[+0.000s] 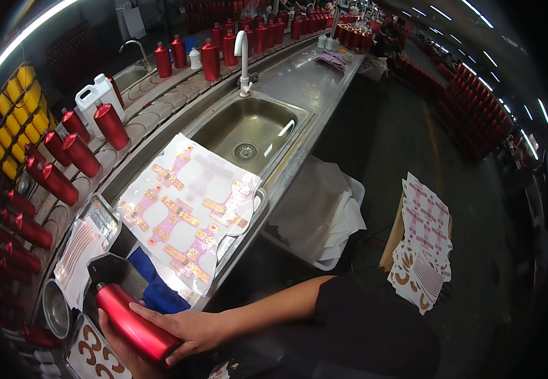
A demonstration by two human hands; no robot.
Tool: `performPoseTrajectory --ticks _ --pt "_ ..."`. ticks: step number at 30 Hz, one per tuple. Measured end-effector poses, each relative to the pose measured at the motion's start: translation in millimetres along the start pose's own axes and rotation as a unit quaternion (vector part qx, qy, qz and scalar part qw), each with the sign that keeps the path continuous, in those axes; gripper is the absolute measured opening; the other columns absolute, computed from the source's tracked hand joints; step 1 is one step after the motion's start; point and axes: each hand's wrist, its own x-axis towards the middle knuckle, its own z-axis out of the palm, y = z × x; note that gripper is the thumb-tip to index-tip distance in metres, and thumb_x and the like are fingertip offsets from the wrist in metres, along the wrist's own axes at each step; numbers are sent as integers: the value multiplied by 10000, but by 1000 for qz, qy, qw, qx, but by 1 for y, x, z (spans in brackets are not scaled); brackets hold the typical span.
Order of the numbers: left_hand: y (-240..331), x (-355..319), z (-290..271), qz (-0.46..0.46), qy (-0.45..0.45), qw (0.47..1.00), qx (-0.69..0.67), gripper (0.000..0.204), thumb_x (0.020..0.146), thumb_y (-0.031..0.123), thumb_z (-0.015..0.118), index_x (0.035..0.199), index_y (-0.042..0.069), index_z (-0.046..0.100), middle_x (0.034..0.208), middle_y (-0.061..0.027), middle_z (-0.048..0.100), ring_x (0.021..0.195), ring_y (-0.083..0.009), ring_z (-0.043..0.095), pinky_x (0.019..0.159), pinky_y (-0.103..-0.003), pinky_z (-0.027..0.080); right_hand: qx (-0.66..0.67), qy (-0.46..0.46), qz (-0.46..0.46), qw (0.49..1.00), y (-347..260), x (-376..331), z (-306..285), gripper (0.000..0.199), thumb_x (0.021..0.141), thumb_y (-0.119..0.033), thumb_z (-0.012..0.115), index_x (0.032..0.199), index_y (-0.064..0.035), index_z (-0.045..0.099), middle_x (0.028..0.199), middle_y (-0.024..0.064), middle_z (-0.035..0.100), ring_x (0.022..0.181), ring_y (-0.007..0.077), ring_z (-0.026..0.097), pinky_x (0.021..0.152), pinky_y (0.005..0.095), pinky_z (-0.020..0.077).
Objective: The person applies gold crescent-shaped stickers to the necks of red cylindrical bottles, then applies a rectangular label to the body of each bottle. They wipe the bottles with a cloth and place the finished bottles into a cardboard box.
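Dim hall, lit by long ceiling tubes: 1 bright streak curves along the upper left of the frame, more dashes at the upper right. Glare shines on the steel sink (248,129) and the red bottle (136,327) at the lower left. Fisheye bends straight edges; corners fall black. The lower right lies in deep shadow; far background is soft

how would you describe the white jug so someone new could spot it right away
Start at the stainless steel sink with the white curved tap, then look left along the conveyor track of shiny red metal bottles. The white plastic jug stands beside them, near a second, smaller sink. It is the only boxy, white, handled container there, while its neighbours are slim red cylinders.
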Motion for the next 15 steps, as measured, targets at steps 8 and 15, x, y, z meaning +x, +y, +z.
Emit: performPoseTrajectory --ticks 8,15 --pt "2 7 -11 -33 -22 995 -87 604 985 560 552 1260 23 598 1075 -150 667 977 -240 668 897 -354 555 -51 60 -20 997 10 -5 15 1208 889 -453 774 1636 -142 -123 1500 288 432 1209 416 591 1020 412 456" --pt "8 19 -40 6 -98 975 -198 412 1001 413 625 1187 45 646 1055 -113 717 941 -215 706 881 -360 579 -19 86 -71 994 11 3 35 1121 899 -229 770 1641 -89 -58 1656 215 228 1405 337 469 1141 383 367"
